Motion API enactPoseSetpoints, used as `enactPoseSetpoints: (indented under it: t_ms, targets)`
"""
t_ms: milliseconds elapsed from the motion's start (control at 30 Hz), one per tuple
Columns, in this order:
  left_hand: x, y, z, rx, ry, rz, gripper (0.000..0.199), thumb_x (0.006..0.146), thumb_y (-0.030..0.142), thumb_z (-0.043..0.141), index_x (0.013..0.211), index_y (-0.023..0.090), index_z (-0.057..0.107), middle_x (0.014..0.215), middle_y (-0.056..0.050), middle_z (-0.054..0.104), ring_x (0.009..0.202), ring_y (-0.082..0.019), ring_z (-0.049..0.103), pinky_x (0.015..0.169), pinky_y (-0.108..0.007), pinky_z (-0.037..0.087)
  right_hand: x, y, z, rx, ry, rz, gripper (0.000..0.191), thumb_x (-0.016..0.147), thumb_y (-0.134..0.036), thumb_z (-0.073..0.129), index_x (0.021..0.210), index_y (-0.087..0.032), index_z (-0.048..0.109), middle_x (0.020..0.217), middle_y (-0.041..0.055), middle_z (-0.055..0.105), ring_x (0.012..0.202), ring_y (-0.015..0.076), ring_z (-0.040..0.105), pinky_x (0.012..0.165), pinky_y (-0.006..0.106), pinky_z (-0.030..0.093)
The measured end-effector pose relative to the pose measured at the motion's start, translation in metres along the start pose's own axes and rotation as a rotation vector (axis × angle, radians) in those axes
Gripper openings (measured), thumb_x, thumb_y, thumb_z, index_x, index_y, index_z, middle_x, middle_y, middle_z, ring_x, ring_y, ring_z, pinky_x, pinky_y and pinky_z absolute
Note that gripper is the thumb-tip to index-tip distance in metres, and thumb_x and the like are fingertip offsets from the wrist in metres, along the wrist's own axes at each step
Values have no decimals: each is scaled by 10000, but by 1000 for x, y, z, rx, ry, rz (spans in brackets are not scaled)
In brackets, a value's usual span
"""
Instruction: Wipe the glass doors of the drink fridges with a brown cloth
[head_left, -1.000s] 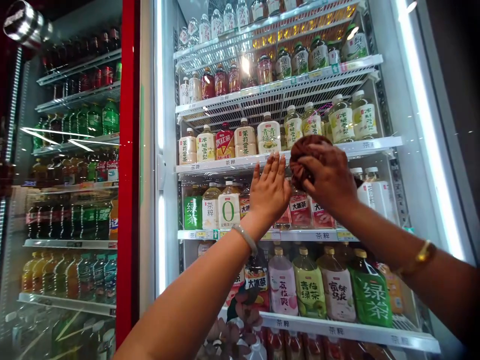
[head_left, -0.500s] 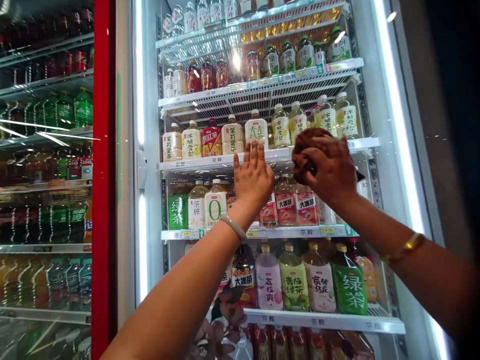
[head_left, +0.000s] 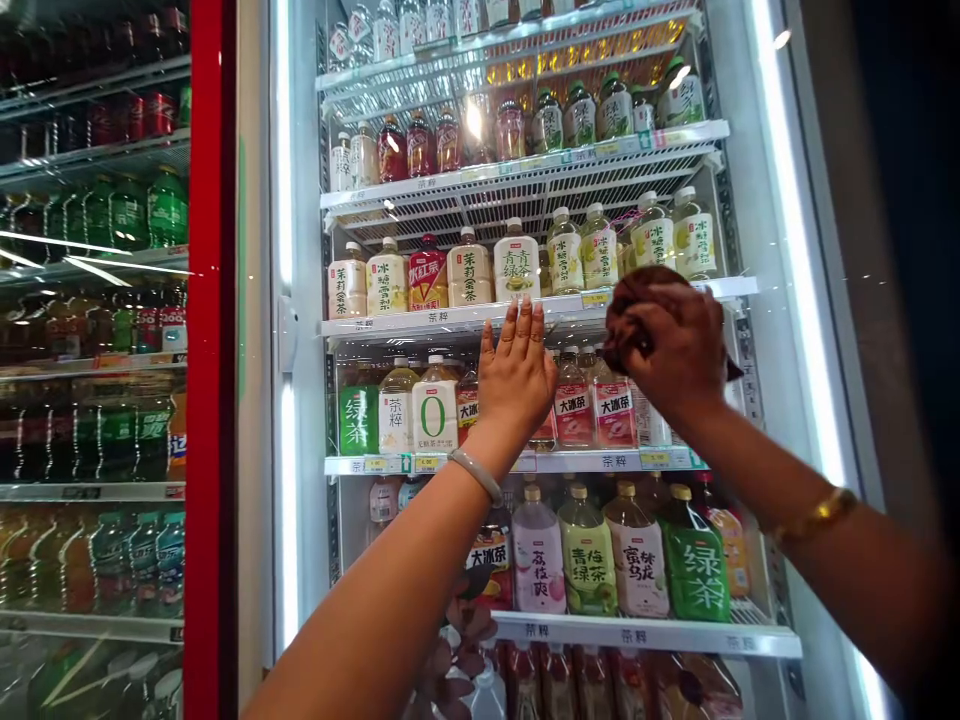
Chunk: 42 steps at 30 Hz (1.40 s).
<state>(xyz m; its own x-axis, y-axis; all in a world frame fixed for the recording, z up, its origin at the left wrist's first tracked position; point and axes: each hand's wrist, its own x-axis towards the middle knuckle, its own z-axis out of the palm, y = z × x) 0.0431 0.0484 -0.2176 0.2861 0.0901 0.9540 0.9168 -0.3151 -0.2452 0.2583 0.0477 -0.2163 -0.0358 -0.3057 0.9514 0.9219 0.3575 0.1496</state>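
Observation:
My left hand [head_left: 516,378] lies flat, fingers together and pointing up, against the glass door [head_left: 765,420] of a white drinks fridge, at the height of the third shelf. My right hand [head_left: 671,345] is closed around a bunched dark brown cloth [head_left: 628,292] and presses it to the same glass, just right of the left hand. Behind the glass stand rows of tea bottles [head_left: 469,268] with white, green and pink labels. A pale bangle is on my left wrist and a gold bracelet on my right.
A second fridge with a red frame [head_left: 210,350] stands to the left, filled with green and dark soda bottles [head_left: 135,215]. Bright light strips run down both sides of the white fridge. Large bottles [head_left: 637,565] fill the lower shelf.
My right hand with the cloth has slid to the right across the glass. My left hand stays flat on the door. The view shifted slightly.

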Motion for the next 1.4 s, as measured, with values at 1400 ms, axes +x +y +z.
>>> enactPoseSetpoints:
  t_ms: [1400]
  targets:
    - [-9, 5, -1, 9, 21, -10, 636, 1063, 333, 318, 1680, 201, 235, 1779, -63, 191, 1661, -239, 115, 1365, -531, 19, 30, 13, 8, -60, -74, -86, 272, 875, -398, 676, 1107, -262, 713, 1354, 122, 617, 1249, 332, 521, 1026, 540, 431]
